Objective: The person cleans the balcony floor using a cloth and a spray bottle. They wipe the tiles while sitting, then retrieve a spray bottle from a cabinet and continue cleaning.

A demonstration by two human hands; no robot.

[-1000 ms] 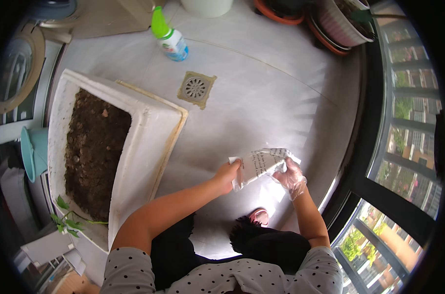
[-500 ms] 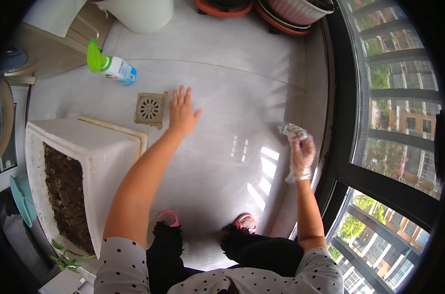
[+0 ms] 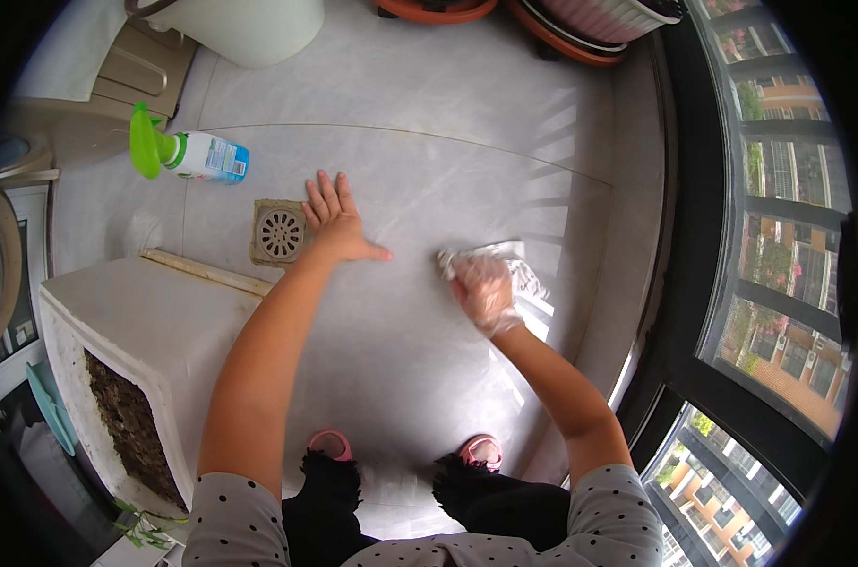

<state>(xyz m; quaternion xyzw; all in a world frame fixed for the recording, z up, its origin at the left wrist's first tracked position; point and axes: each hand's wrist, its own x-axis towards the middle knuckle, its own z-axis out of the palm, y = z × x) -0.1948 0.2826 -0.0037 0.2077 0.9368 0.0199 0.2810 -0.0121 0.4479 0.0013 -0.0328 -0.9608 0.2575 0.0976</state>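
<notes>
My right hand [image 3: 484,291], in a clear plastic glove, is closed on a crumpled white cloth [image 3: 522,266] with dark markings. Hand and cloth are low over the grey tiled floor [image 3: 391,378], blurred by motion. Bare, with fingers spread, my left hand [image 3: 338,229] holds nothing; it reaches over the floor just right of the square floor drain [image 3: 280,233]. I cannot tell whether its palm touches the tile. Beyond the drain, a spray bottle [image 3: 212,157] with a green trigger head and a white and blue body lies on its side.
A white planter box [image 3: 145,293] with soil stands at left, near a washing machine [image 3: 13,255]. Along the back are a white bucket [image 3: 268,33] and potted plants on orange-rimmed stands [image 3: 580,42]. A dark-framed window [image 3: 788,236] borders the right. My feet wear pink slippers [image 3: 330,444].
My right hand has moved left with the cloth, away from the wall under the window, and the cloth is more spread out. The left hand has shifted slightly, fingers wider apart.
</notes>
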